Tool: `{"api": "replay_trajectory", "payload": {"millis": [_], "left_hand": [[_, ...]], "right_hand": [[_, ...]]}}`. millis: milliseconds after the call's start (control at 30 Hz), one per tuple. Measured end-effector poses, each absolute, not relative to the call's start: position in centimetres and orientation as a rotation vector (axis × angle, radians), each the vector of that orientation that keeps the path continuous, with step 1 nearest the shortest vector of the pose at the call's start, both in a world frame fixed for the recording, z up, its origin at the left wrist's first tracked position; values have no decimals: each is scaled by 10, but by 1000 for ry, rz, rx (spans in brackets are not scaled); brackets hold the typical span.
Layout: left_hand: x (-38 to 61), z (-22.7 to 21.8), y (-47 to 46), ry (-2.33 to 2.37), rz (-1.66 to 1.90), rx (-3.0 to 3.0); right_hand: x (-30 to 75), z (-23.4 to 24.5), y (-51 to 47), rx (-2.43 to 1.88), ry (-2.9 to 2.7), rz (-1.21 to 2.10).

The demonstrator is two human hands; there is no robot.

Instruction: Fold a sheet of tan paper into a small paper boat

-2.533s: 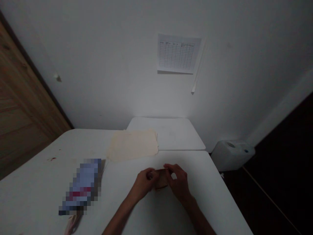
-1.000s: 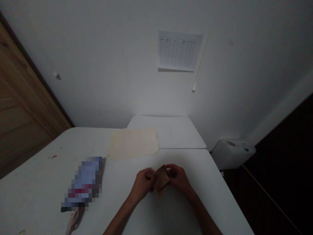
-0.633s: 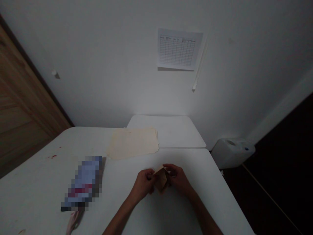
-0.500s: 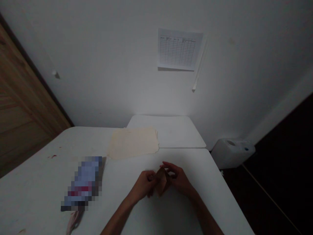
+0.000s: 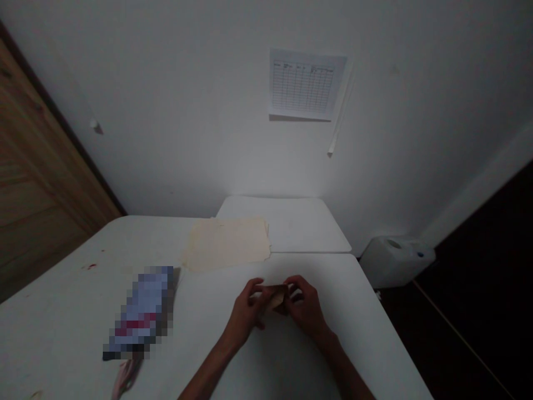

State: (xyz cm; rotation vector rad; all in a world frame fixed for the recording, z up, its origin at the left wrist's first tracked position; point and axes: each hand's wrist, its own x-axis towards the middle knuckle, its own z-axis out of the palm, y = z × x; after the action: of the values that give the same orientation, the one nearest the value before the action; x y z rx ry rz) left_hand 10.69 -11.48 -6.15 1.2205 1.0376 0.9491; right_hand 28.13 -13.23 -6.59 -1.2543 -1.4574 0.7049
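Comparing frames, we find the brown paper (image 5: 277,297), earlier raised, now lower, pinched between left hand (image 5: 246,312) and right hand (image 5: 306,309); wall chart (image 5: 306,84) illegible.

The left hand (image 5: 246,312) and right hand (image 5: 307,310) met fingertip to fingertip, fingers curled and pinched; both forearms entered from 6 o'clock.

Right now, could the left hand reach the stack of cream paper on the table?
Probably yes: only table lies between the left hand and the cream paper. But it and the right hand are pinching a small brown paper.
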Motion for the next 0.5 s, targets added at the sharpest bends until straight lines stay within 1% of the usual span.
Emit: {"api": "replay_trajectory", "payload": {"millis": [100,233,367,500], "left_hand": [[108,-59,-118,1040,917,1268],[110,-54,-122,1060,915,1321],[110,-56,-124,1081,884,1350],[109,-63,-122,1108,935,1347]], "right_hand": [[282,-71,-132,-1301,-1468,543],[283,-75,-133,-1315,-1517,451],[282,-74,-135,-1310,-1532,425],[278,-66,-139,-1216,-1559,518]]}}
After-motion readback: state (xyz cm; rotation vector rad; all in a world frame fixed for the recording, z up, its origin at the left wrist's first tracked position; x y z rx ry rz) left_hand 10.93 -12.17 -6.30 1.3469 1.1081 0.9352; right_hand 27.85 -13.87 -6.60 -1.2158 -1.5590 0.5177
